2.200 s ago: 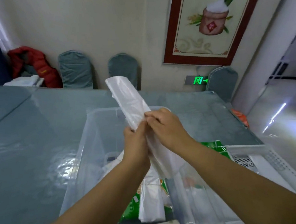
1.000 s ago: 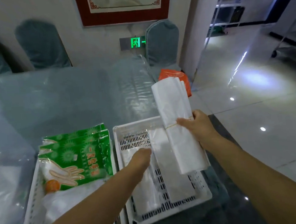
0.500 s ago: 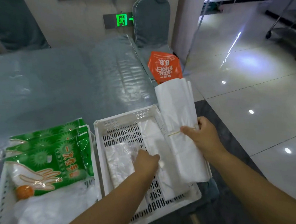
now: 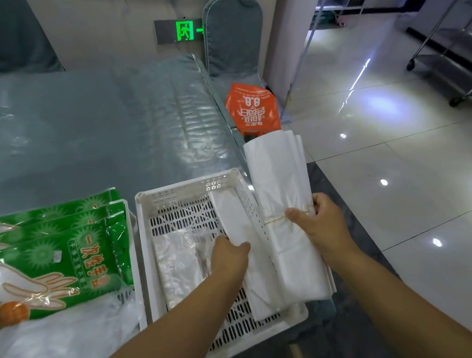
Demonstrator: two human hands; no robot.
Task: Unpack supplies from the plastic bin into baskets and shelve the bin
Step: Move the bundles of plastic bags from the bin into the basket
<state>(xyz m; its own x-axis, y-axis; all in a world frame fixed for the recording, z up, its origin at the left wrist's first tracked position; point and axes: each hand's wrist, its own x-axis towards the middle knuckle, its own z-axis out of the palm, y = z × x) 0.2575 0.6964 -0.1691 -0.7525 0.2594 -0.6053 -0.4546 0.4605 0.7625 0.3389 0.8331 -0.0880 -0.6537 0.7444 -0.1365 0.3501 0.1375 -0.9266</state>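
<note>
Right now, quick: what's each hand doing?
Left hand: grips the folded white bag pack lying in the white slotted basket.
Right hand: grips the rubber-banded bundle of white plastic bags over the basket's right rim.

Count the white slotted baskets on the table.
2. One basket sits in front of both hands, holding plastic bag bundles. The other is to its left, partly cut off by the frame, filled with green glove packs. More may lie out of view.
</note>
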